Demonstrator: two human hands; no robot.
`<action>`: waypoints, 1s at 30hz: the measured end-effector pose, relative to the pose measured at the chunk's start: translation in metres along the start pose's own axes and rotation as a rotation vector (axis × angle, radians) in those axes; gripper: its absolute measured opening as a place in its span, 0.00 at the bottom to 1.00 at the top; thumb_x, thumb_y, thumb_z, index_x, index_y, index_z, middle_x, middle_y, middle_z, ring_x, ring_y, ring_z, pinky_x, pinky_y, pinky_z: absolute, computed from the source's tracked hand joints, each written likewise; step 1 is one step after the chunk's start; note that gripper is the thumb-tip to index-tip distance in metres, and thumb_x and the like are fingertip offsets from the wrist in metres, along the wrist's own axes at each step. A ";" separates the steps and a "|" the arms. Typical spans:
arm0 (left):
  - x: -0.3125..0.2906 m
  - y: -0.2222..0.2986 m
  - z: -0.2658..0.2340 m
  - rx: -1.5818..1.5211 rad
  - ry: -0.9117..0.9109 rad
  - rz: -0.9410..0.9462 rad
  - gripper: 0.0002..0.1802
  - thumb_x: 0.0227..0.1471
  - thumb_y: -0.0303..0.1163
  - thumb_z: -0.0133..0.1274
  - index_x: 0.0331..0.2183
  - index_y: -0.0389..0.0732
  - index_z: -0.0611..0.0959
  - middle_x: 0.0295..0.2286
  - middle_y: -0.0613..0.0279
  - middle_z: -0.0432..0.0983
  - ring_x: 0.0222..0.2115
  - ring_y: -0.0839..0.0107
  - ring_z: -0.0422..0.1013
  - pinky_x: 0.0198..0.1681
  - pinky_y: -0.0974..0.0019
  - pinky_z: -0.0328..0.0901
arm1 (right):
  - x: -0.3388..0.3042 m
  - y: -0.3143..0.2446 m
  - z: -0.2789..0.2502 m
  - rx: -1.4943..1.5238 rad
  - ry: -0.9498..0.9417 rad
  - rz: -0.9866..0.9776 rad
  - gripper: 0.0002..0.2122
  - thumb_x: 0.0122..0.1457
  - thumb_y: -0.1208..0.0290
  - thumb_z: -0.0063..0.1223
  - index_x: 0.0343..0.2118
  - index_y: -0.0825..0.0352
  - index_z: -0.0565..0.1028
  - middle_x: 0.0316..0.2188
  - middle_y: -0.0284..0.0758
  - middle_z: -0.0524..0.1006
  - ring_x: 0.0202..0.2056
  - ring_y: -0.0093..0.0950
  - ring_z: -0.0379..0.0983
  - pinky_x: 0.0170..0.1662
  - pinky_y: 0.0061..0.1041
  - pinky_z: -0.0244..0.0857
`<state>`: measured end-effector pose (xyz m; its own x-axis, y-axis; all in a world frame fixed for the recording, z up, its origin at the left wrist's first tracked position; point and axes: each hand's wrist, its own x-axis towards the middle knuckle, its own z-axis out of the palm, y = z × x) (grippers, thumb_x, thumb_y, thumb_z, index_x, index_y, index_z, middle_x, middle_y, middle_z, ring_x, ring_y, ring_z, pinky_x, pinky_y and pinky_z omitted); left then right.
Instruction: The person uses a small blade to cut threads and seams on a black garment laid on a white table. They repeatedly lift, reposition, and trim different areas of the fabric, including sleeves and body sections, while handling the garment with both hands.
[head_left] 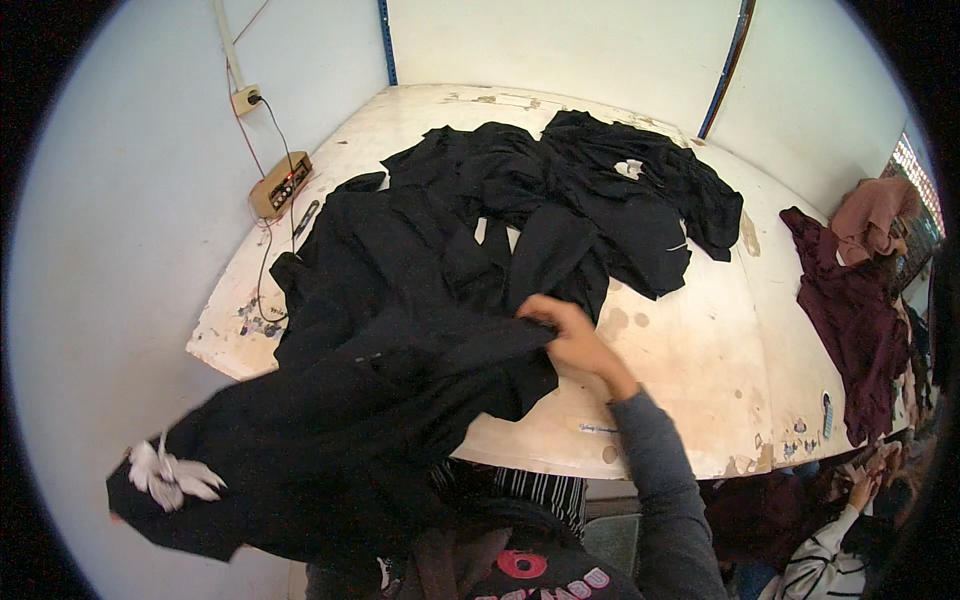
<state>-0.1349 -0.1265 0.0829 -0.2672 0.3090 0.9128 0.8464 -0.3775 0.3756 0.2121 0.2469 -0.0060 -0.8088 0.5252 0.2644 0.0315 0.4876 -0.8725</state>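
My right hand [575, 335] pinches the edge of a large piece of black fabric [330, 400], its forearm in a dark grey sleeve. This cloth is lifted over the table's near edge and spreads to the lower left. A knotted bunch of white strips [172, 478] sits on its lower-left end. My left hand does not show; the black cloth covers the area where that arm would be. More black fabric pieces [480, 165] lie rumpled and overlapping across the table, one bearing a small white bunch [629, 170] at the far right.
The worn white table [690, 370] meets walls at the left and back. A tan power box [281, 186] with cords stands at the left edge, near a small dark tool [307, 218]. Maroon garments [850, 330] hang at the right. Another person's hand [862, 492] works at the lower right.
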 end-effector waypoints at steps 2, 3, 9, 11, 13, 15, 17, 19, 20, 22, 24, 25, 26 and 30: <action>0.002 -0.007 -0.008 0.070 0.056 -0.022 0.14 0.56 0.35 0.58 0.41 0.36 0.79 0.34 0.64 0.76 0.32 0.74 0.72 0.37 0.71 0.65 | -0.024 -0.044 -0.033 -0.086 0.243 -0.028 0.25 0.39 0.92 0.46 0.45 0.69 0.74 0.46 0.36 0.77 0.53 0.31 0.73 0.59 0.30 0.64; 0.004 -0.010 -0.009 0.086 0.067 -0.028 0.14 0.57 0.35 0.58 0.42 0.36 0.79 0.35 0.64 0.76 0.32 0.74 0.72 0.38 0.72 0.65 | -0.042 -0.031 -0.069 -0.120 0.287 -0.124 0.29 0.39 0.92 0.48 0.50 0.66 0.72 0.49 0.38 0.75 0.55 0.31 0.70 0.62 0.31 0.61; 0.047 -0.026 0.075 -0.112 -0.028 -0.544 0.13 0.62 0.34 0.57 0.43 0.35 0.81 0.35 0.68 0.77 0.36 0.81 0.70 0.41 0.77 0.63 | -0.138 -0.103 -0.217 0.122 0.610 -0.216 0.18 0.48 0.76 0.60 0.43 0.67 0.72 0.36 0.37 0.78 0.39 0.26 0.76 0.46 0.26 0.69; 0.056 -0.038 0.110 -0.166 -0.218 -0.680 0.13 0.61 0.37 0.58 0.40 0.36 0.81 0.31 0.69 0.76 0.36 0.80 0.69 0.41 0.75 0.63 | -0.095 -0.144 -0.202 -0.417 0.673 0.068 0.14 0.43 0.82 0.60 0.35 0.68 0.75 0.30 0.34 0.78 0.34 0.20 0.76 0.39 0.19 0.68; 0.052 -0.059 0.137 -0.096 -0.356 -0.679 0.15 0.61 0.39 0.59 0.41 0.37 0.81 0.32 0.67 0.77 0.36 0.78 0.70 0.41 0.73 0.64 | -0.086 -0.119 -0.209 -0.876 0.630 0.177 0.12 0.46 0.81 0.61 0.36 0.70 0.76 0.32 0.32 0.79 0.40 0.25 0.77 0.44 0.22 0.67; 0.039 -0.071 0.147 -0.079 -0.394 -0.691 0.16 0.61 0.41 0.59 0.42 0.39 0.80 0.33 0.63 0.78 0.38 0.75 0.72 0.45 0.70 0.65 | -0.080 -0.104 -0.175 -1.105 0.638 0.424 0.15 0.46 0.75 0.68 0.38 0.70 0.78 0.36 0.35 0.81 0.42 0.26 0.77 0.47 0.23 0.68; 0.033 -0.070 0.149 -0.151 -0.446 -0.836 0.25 0.55 0.41 0.65 0.49 0.41 0.75 0.40 0.58 0.76 0.43 0.70 0.72 0.51 0.67 0.65 | -0.081 -0.078 -0.161 -0.951 0.589 0.213 0.19 0.46 0.63 0.74 0.39 0.63 0.80 0.36 0.33 0.83 0.42 0.29 0.80 0.44 0.29 0.70; 0.024 -0.070 0.144 -0.168 -0.479 -0.785 0.30 0.51 0.39 0.68 0.51 0.42 0.72 0.43 0.56 0.75 0.46 0.67 0.72 0.53 0.65 0.65 | -0.071 -0.074 -0.131 -0.562 0.497 0.313 0.11 0.52 0.68 0.70 0.36 0.65 0.81 0.34 0.34 0.82 0.36 0.29 0.80 0.41 0.26 0.71; 0.030 -0.057 0.143 -0.213 -0.524 -0.770 0.36 0.46 0.36 0.70 0.53 0.43 0.69 0.45 0.55 0.74 0.48 0.64 0.70 0.54 0.63 0.64 | -0.069 -0.069 -0.116 -0.541 0.444 0.271 0.09 0.53 0.73 0.68 0.35 0.68 0.80 0.33 0.33 0.81 0.36 0.25 0.78 0.38 0.24 0.70; 0.032 -0.050 0.137 -0.104 -0.575 -0.643 0.35 0.46 0.35 0.69 0.52 0.42 0.69 0.45 0.55 0.73 0.49 0.65 0.70 0.54 0.63 0.64 | -0.058 -0.069 -0.086 -0.483 0.346 0.149 0.07 0.53 0.79 0.66 0.34 0.70 0.79 0.32 0.33 0.79 0.36 0.21 0.77 0.36 0.21 0.69; 0.036 -0.045 0.133 -0.011 -0.617 -0.561 0.28 0.47 0.32 0.67 0.49 0.41 0.74 0.46 0.55 0.73 0.48 0.63 0.72 0.54 0.62 0.64 | -0.040 -0.071 -0.059 -0.442 0.233 0.020 0.08 0.50 0.81 0.66 0.33 0.70 0.79 0.34 0.34 0.79 0.35 0.23 0.77 0.36 0.21 0.69; 0.037 -0.043 0.131 0.088 -0.642 -0.505 0.26 0.47 0.32 0.67 0.47 0.40 0.76 0.46 0.55 0.73 0.47 0.60 0.72 0.53 0.62 0.65 | -0.032 -0.067 -0.046 -0.433 0.240 -0.012 0.10 0.49 0.74 0.69 0.33 0.66 0.80 0.32 0.37 0.79 0.34 0.34 0.79 0.38 0.29 0.71; 0.037 -0.040 0.131 0.186 -0.665 -0.449 0.23 0.48 0.31 0.66 0.46 0.40 0.77 0.46 0.55 0.74 0.47 0.58 0.72 0.53 0.61 0.65 | -0.024 -0.074 -0.033 -0.447 0.227 -0.015 0.10 0.49 0.73 0.69 0.35 0.65 0.80 0.33 0.36 0.79 0.34 0.35 0.79 0.37 0.30 0.71; 0.031 -0.030 0.136 0.464 -0.590 -0.387 0.11 0.50 0.30 0.64 0.36 0.38 0.83 0.44 0.55 0.74 0.46 0.54 0.73 0.49 0.59 0.67 | -0.008 -0.064 -0.006 -0.728 0.192 -0.022 0.13 0.49 0.68 0.68 0.37 0.63 0.80 0.35 0.33 0.80 0.35 0.38 0.80 0.36 0.34 0.72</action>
<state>-0.1061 0.0135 0.0783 -0.4026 0.7965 0.4512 0.8824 0.2065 0.4227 0.2201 0.2162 0.0504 -0.6996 0.5897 0.4035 0.4507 0.8024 -0.3912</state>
